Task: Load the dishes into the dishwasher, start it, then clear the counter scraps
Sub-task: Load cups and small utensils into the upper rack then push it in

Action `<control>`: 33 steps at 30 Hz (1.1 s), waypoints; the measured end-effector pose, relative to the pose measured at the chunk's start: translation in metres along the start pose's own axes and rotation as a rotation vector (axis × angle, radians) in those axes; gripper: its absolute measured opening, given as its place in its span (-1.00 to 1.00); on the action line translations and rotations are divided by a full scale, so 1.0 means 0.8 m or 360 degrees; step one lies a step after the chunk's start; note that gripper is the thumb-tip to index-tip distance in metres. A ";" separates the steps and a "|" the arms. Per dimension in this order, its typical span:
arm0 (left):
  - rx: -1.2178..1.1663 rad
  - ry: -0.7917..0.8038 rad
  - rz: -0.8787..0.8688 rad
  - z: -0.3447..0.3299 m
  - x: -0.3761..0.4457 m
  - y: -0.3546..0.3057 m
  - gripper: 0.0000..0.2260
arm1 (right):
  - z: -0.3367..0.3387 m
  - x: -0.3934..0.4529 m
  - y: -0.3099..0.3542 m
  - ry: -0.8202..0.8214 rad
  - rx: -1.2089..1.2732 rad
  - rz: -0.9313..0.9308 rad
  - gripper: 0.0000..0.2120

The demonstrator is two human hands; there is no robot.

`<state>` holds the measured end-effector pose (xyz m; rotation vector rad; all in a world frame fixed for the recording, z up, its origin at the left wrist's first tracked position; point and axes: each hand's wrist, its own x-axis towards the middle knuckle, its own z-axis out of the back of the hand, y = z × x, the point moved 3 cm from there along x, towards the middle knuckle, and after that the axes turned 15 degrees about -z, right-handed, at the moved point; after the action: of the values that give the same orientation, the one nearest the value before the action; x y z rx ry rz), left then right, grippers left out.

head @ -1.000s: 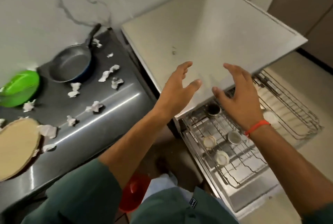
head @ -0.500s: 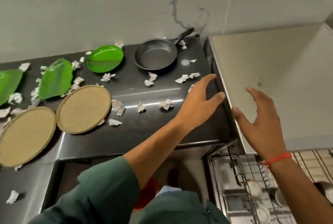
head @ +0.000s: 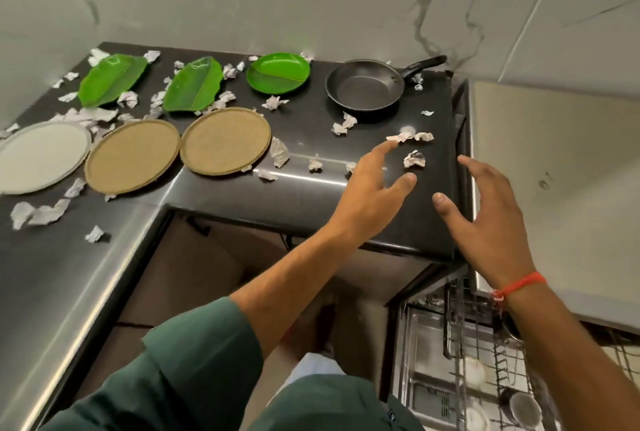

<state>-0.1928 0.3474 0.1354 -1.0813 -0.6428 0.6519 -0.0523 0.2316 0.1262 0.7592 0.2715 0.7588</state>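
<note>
Bare and empty, both hands hover spread over the counter's (head: pixel 304 188) right end, left hand (head: pixel 372 196) beside right hand (head: pixel 491 222). Scraps (head: pixel 414 159) lie just past the left fingertips. Beyond them sits the pan (head: pixel 363 89); further left, a green plate (head: pixel 278 73), two leaf plates (head: pixel 194 85), two tan plates (head: pixel 225 141) and a grey plate (head: pixel 41 156). Below the right wrist, the rack (head: pixel 485 354) holds cups (head: pixel 521 404).

I see both hands spread and empty: left hand (head: pixel 372 196) over the dark counter (head: pixel 311 188) near paper scraps (head: pixel 414 159), right hand (head: pixel 491 222) at its right edge above the dishwasher rack (head: pixel 485 361).
</note>
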 end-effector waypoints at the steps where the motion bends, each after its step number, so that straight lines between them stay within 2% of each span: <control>1: 0.0011 0.0000 0.0016 -0.006 -0.015 -0.003 -0.46 | 0.004 -0.010 -0.005 0.0020 0.0008 0.0008 -0.42; 6: 0.0011 -0.0039 0.0077 -0.037 -0.079 -0.009 -0.44 | 0.018 -0.056 -0.035 0.0094 0.0014 0.0038 -0.43; 15: 0.0090 0.0106 0.0113 -0.075 -0.150 -0.018 -0.42 | 0.035 -0.126 -0.086 0.0106 -0.0022 -0.0053 -0.45; 24: -0.0009 0.0368 0.0147 -0.113 -0.218 0.017 -0.44 | 0.051 -0.239 -0.154 -0.0026 0.0032 -0.0480 -0.46; 33: -0.0161 0.0667 0.0137 -0.168 -0.278 0.009 -0.44 | 0.123 -0.365 -0.203 -0.0244 -0.0066 -0.0862 -0.48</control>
<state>-0.2375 0.1059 0.0501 -1.2984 -0.2698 0.4490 -0.1273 -0.1038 0.0693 0.6588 0.3039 0.1925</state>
